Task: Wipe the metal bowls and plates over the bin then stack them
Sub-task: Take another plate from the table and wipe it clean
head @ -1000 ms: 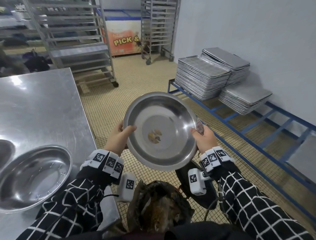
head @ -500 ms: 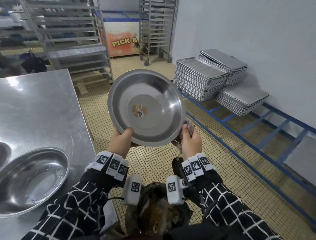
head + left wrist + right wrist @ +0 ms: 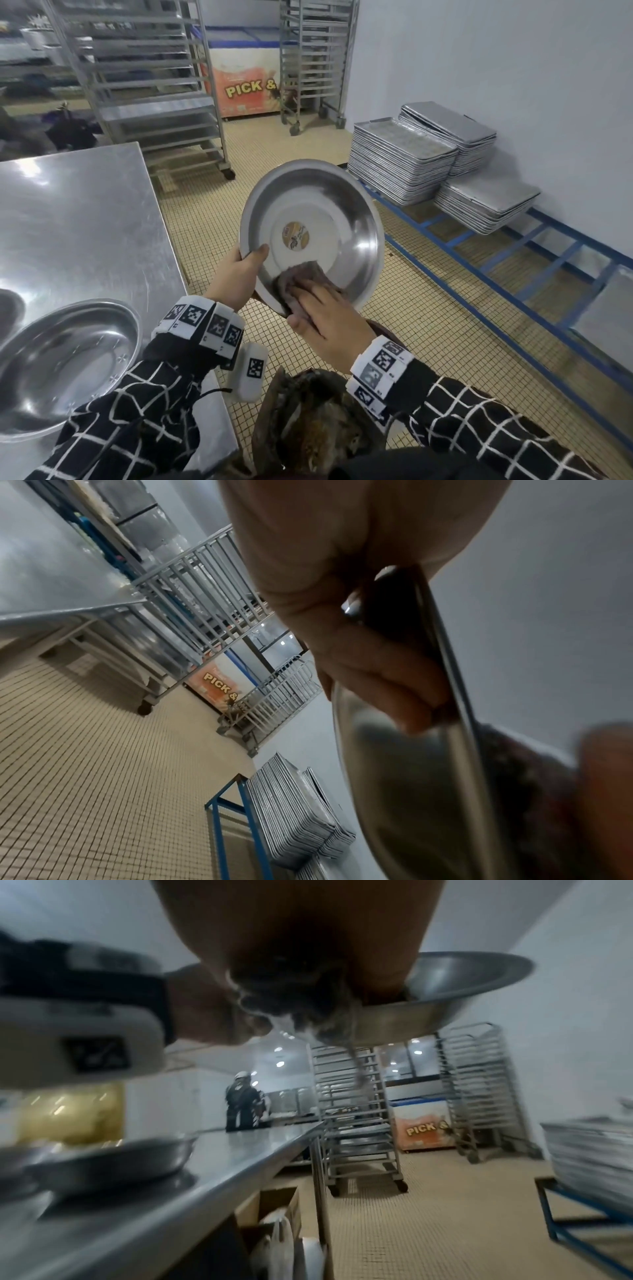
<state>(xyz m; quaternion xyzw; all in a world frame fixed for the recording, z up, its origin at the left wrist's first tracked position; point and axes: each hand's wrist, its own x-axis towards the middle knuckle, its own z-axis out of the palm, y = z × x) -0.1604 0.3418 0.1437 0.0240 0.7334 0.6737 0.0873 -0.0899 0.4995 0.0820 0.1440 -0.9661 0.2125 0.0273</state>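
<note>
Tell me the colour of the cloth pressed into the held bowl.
Greyish brown, mottled. The cloth shows best in the head view.

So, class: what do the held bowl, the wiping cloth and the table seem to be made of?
Bowl: probably stainless steel, polished; it mirrors light, and a paper-looking label sits at its centre.
Cloth: soft woven or knitted fabric, greyish-brown; it crumples under the right hand.
Table: brushed steel by its look, with dull streaky reflections.

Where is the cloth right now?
In the head view, the cloth lies under the right hand, pressed against the lower inside of the tilted bowl that the left hand grips by its rim, above the bin.
</note>
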